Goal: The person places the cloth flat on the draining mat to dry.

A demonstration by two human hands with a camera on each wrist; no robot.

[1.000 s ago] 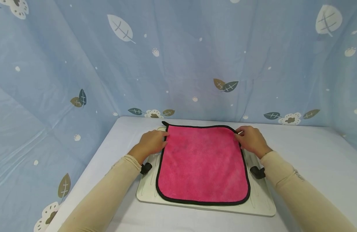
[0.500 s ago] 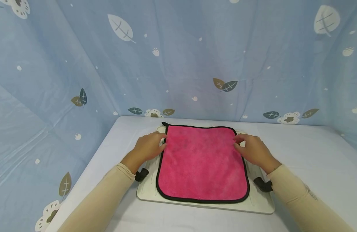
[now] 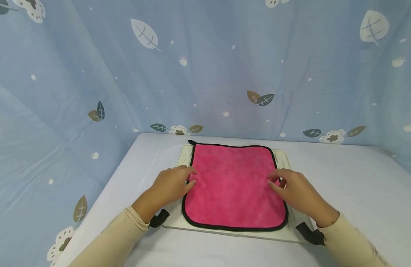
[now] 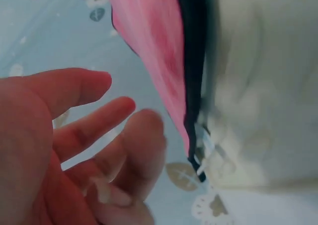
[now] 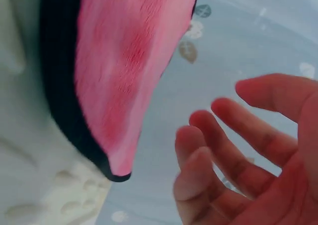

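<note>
A bright pink cloth (image 3: 233,189) with a black border lies spread flat over a cream grooved board (image 3: 175,216). A small black loop (image 3: 192,142) sticks out at its far left corner. My left hand (image 3: 168,185) hovers by the cloth's left edge, fingers loosely bent and holding nothing. At the opposite edge, my right hand (image 3: 293,189) is likewise empty, thumb and fingers apart. Both wrist views show a gap between the fingers and the pink cloth (image 4: 156,41). In the right wrist view the black border (image 5: 59,51) runs along the board.
A white-covered table (image 3: 352,178) extends around the board. Behind and to the left hangs a blue curtain (image 3: 205,74) printed with leaves and flowers. Black wrist mounts (image 3: 310,233) stick out beneath my beige sleeves (image 3: 115,237).
Both hands have let go of the cloth's far side edges and drawn back toward me, spreading slightly apart. The cloth lies flat as before on the board.
</note>
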